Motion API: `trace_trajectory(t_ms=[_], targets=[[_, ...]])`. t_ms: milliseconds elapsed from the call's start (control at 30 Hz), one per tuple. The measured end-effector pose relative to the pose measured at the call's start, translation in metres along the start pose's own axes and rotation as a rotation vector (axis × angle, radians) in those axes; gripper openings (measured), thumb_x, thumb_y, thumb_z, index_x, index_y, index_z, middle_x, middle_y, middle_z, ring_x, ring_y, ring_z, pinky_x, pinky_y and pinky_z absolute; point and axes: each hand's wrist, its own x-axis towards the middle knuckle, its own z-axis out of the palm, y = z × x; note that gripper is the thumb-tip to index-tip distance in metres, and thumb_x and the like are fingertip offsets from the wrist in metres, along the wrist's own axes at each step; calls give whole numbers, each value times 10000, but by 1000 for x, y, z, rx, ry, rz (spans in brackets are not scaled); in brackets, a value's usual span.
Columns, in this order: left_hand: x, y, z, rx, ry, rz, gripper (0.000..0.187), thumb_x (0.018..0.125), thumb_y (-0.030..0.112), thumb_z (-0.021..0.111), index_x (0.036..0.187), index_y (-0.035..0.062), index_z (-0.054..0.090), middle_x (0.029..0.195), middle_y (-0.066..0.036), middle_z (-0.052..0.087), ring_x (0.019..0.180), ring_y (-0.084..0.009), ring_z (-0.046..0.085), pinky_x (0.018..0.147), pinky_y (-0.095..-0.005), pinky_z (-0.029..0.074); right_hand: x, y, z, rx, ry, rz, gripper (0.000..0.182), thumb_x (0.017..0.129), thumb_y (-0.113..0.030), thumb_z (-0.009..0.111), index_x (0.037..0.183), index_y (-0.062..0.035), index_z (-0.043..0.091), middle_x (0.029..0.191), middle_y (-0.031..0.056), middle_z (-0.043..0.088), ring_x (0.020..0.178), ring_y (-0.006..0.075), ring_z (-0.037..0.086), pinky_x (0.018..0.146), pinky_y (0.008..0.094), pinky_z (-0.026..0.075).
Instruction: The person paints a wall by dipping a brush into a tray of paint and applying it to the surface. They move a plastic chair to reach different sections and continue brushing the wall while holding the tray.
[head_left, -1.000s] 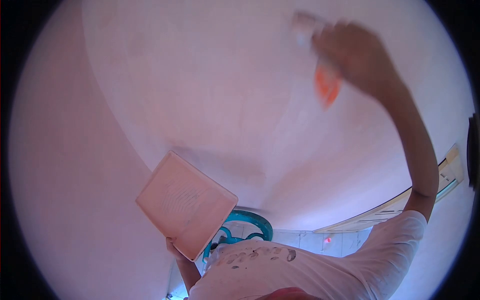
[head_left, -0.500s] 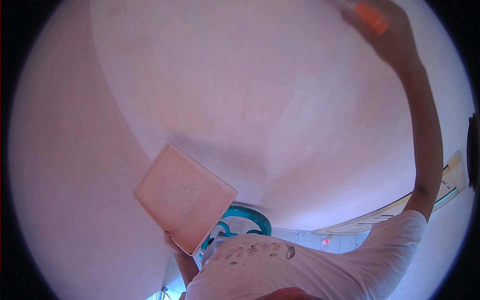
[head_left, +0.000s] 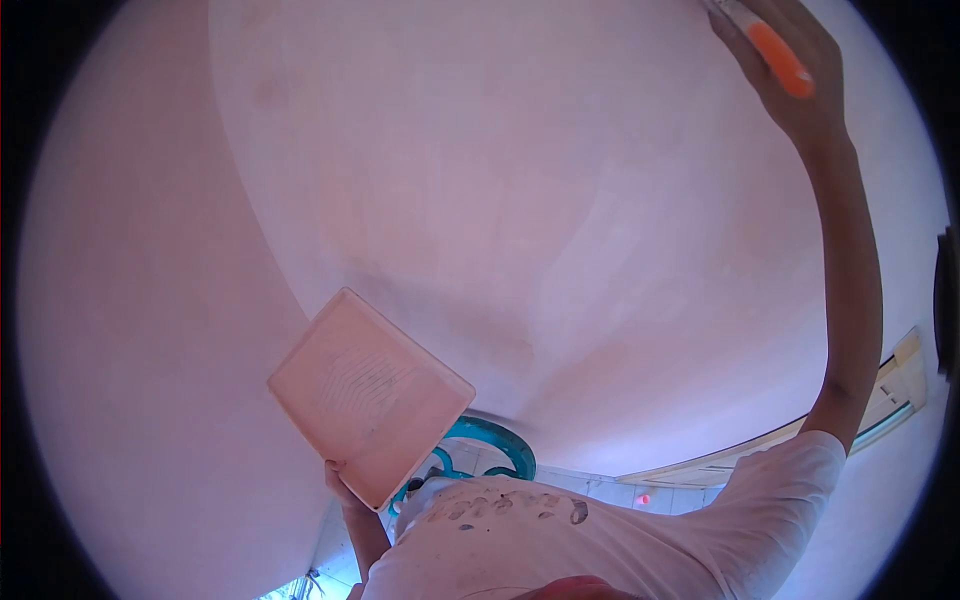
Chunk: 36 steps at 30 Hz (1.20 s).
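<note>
My left hand (head_left: 338, 480) grips the lower edge of a pale pink paint tray (head_left: 340, 400), with the thumb over its rim. The tray is tilted, its ribbed inside facing the camera. High at the upper right, my right hand (head_left: 805, 65) is closed around a tool with an orange and whitish handle (head_left: 780, 60). The tool's working end lies beyond the top of the view, so its kind cannot be made out. Behind both hands spreads a pale wall (head_left: 480, 180).
A teal plastic chair or stool (head_left: 500, 440) stands beside the tray, close to my body. A cream-framed door or window (head_left: 890, 400) is at the right. Light-coloured tiles (head_left: 600, 488) and a small red object (head_left: 644, 499) show low down. A wall corner runs down the left.
My right hand has moved slightly down and to the right with the orange-handled tool, which now shows more sharply. The tray has barely moved.
</note>
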Motion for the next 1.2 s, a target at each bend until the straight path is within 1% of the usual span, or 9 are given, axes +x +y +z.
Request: trace_trajectory(t_ms=[133, 200, 367, 600, 667, 733, 933, 1100, 1200], targets=[[5, -8, -21, 2, 8, 23, 590, 820, 334, 449, 1308, 4, 485, 1257, -172, 561, 1148, -346, 557, 968, -472, 483, -47, -20, 36, -91, -131, -213, 359, 792, -96, 709, 1149, -92, 675, 1077, 75, 687, 984, 261, 649, 894, 361, 528], [-2, -4, -17, 8, 17, -12, 593, 839, 361, 481, 1315, 8, 484, 1245, -171, 567, 1127, -335, 568, 949, -468, 500, -59, -74, 38, 23, -209, -352, 280, 728, -88, 699, 1005, -73, 660, 932, 59, 627, 911, 223, 629, 782, 390, 537], [4, -12, -42, 132, 269, -15, 588, 822, 400, 578, 1271, 25, 516, 1172, -163, 578, 1059, -311, 591, 916, -451, 514, -66, -162, 27, 761, -354, 12, 275, 726, -107, 794, 962, -22, 681, 702, 53, 556, 640, 192, 549, 594, 292, 440], [36, 4, -31, 91, 213, -158, 569, 794, 275, 509, 1277, -26, 508, 1179, -181, 593, 1108, -317, 574, 957, -428, 479, -25, -268, 73, 1500, -394, 368, 238, 792, -130, 790, 970, -16, 681, 737, 64, 638, 618, 164, 589, 566, 268, 496], [33, 22, -1, 82, 168, -135, 556, 780, 239, 521, 1271, -21, 493, 1152, -163, 581, 1090, -292, 573, 937, -408, 485, -13, -314, 95, 1595, -276, 226, 201, 837, -114, 757, 980, 6, 684, 765, 74, 668, 613, 199, 632, 570, 275, 508], [7, 36, 24, 82, 95, -100, 547, 766, 203, 534, 1264, -16, 478, 1125, -145, 569, 1072, -267, 572, 916, -389, 491, 1, -341, 57, 1785, -495, 554, 225, 860, -190, 754, 946, 5, 682, 771, 77, 687, 618, 207, 667, 560, 276, 511], [9, 8, 32, 122, 127, -17, 648, 735, 174, 543, 1346, 6, 407, 1192, -167, 530, 1106, -296, 554, 946, -404, 483, -3, -457, 65, 1833, -697, 437, 276, 869, -241, 753, 912, 15, 660, 792, 81, 677, 677, 142, 660, 601, 258, 513], [11, -6, 30, 151, 168, -55, 662, 724, 170, 546, 1349, 5, 404, 1191, -170, 530, 1100, -290, 548, 939, -405, 487, -29, -472, 82, 1926, -606, 502, 272, 888, -265, 727, 841, -8, 653, 710, 65, 651, 616, 117, 640, 557, 245, 503], [12, -6, 24, 170, 122, -70, 660, 720, 167, 541, 1341, -11, 410, 1204, -174, 530, 1098, -291, 554, 937, -401, 489, -19, -420, 98, 2151, -817, 737, 290, 891, -304, 722, 872, -20, 665, 678, 48, 633, 584, 130, 640, 548, 302, 523]])
